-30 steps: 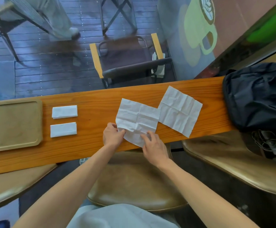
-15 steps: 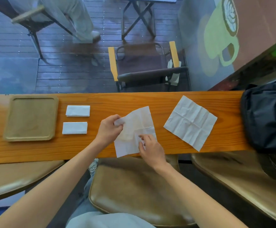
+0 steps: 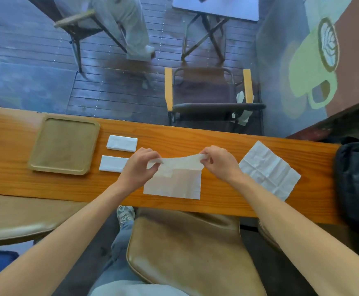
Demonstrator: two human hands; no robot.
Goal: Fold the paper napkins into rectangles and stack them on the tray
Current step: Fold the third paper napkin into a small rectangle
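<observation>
A white paper napkin (image 3: pixel 174 182) lies in the middle of the wooden counter (image 3: pixel 227 201), its far edge lifted. My left hand (image 3: pixel 139 165) pinches the far left corner and my right hand (image 3: pixel 219 161) pinches the far right corner. Another napkin (image 3: pixel 269 169) lies unfolded and flat to the right. Two folded rectangles sit left of my hands, the far one (image 3: pixel 122 143) and the near one (image 3: pixel 112 163), which touches my left hand. The tan tray (image 3: pixel 64 146) at the left holds nothing.
A black bag (image 3: pixel 356 180) sits at the counter's right end. Tan padded stools (image 3: pixel 187 253) stand under the near edge. Beyond the counter, a window shows a folding chair (image 3: pixel 208 92), a table and a seated person's legs on a wet deck.
I pulled the napkin left, away from the other sheet, squared it on the counter, and both hands moved from its near corners to its far corners and lifted that edge.
</observation>
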